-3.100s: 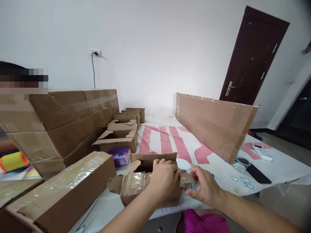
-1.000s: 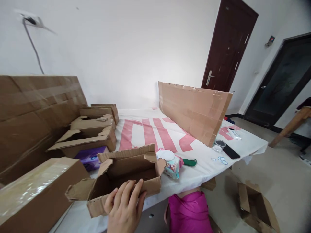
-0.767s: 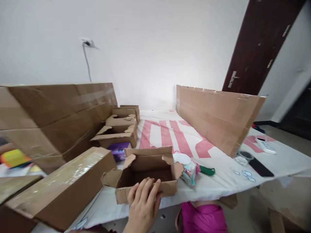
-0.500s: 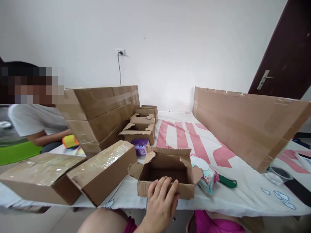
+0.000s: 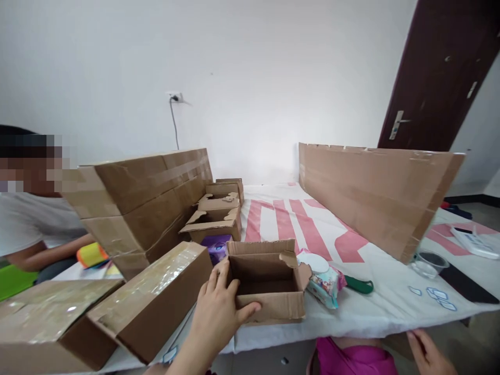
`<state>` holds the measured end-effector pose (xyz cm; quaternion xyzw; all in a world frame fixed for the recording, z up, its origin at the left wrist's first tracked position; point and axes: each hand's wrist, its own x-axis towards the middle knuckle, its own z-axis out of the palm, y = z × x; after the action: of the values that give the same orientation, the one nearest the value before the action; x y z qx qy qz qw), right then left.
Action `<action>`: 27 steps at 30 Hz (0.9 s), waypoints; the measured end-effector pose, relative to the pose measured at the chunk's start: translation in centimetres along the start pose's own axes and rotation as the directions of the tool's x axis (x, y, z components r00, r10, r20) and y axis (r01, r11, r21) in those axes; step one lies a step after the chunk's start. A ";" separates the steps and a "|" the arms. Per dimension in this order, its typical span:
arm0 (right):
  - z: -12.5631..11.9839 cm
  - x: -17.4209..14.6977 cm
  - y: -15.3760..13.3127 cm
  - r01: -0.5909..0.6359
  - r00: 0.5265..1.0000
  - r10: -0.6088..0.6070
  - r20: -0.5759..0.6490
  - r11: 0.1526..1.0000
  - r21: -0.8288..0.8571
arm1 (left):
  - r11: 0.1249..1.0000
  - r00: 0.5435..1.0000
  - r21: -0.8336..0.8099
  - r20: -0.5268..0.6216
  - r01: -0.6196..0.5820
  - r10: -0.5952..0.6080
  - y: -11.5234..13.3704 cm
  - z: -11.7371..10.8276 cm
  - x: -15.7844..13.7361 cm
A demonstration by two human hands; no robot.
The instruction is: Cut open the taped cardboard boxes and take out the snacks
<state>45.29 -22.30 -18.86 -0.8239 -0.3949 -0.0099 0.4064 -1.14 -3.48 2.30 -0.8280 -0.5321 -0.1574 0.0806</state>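
Observation:
My left hand (image 5: 219, 310) grips the left side of an open cardboard box (image 5: 273, 306) at the table's near edge. Its fingers lie over the left wall, with the thumb stretched along the front wall. The box's inside looks bare, and a torn flap sticks out at its right. Low at the right, my right hand (image 5: 428, 354) is held near the table edge, fingers stretched out and holding nothing; part of it is cut off by the frame. Against the box's right side lies a pack of wipes (image 5: 324, 278) with a white lid. A purple packet (image 5: 216, 246) sits behind its left corner.
Taped cardboard boxes (image 5: 150, 297) stand at the left, before a tall cardboard wall (image 5: 148, 208). Several open boxes (image 5: 214, 226) line that wall. Another cardboard panel (image 5: 375, 198) stands right. A green-handled object (image 5: 358, 284) and clear cup (image 5: 429, 264) lie nearby. A person (image 5: 35, 219) sits left.
My left hand has moved from the box's front wall to its left side, where the left flap no longer sticks out. My right hand has come into view. The camera has turned slightly right.

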 end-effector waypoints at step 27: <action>6.2 5.6 -19.0 0.101 0.882 -0.369 0.292 0.755 0.647 | 0.282 0.974 -0.932 0.215 0.228 -0.078 12.4 11.3 5.5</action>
<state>34.70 -7.72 -8.56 -0.5721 -0.5537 0.2366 0.5569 14.22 -0.62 -6.02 -0.6675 -0.4161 -0.3955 -0.4742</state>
